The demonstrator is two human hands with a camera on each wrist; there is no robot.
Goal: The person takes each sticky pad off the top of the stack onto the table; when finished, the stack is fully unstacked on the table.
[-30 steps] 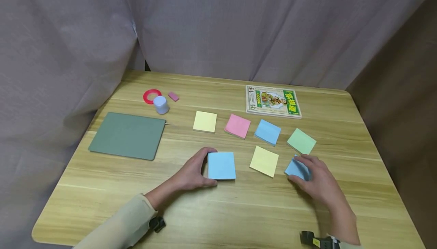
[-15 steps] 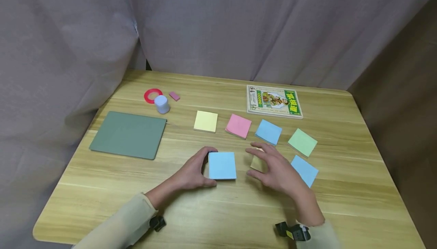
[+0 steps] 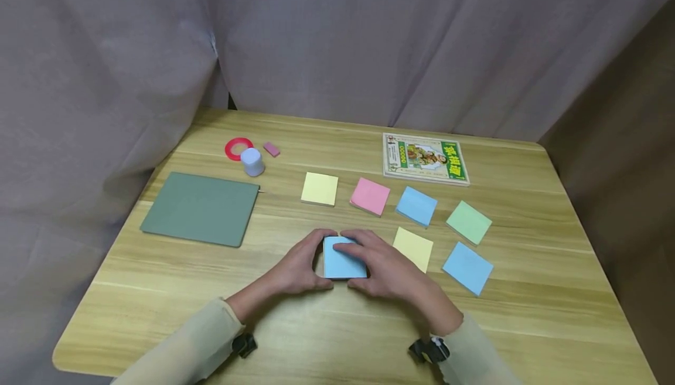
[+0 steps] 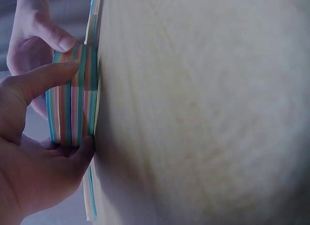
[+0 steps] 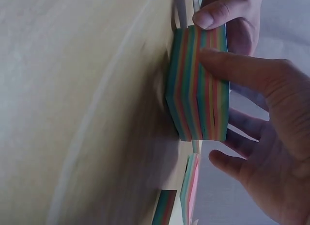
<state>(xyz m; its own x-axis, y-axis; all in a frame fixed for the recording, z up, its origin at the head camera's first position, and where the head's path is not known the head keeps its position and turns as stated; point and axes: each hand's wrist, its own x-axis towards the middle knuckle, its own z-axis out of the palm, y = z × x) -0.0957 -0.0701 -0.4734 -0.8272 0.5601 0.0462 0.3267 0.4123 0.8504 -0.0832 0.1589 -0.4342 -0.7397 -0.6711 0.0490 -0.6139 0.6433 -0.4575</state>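
A stack of sticky note pads [image 3: 344,265] with a blue top sits on the table between my two hands. Its striped blue, pink and yellow sides [image 4: 72,113] appear in the wrist views, in several layers. My left hand [image 3: 302,265] grips it from the left, thumb on the near side and fingers at the far side. From the right, my right hand [image 3: 392,268] holds it with the thumb [image 5: 237,67] at the near side, one finger across the top and another at the far edge. Beside the right hand lies a yellow sticky note pad [image 3: 416,249], partly covered.
Farther right is a blue pad [image 3: 468,268]. Behind stand yellow [image 3: 319,188], pink [image 3: 370,196], blue [image 3: 416,205] and green [image 3: 469,221] pads in a row. A green notebook [image 3: 200,208], red tape roll [image 3: 234,149], whitish cylinder [image 3: 252,162], pink block [image 3: 271,149] and illustrated booklet [image 3: 426,158] lie around.
My right hand has left the blue pad at the right, passed over the yellow pad and come to the stack. The left hand keeps its hold in place.
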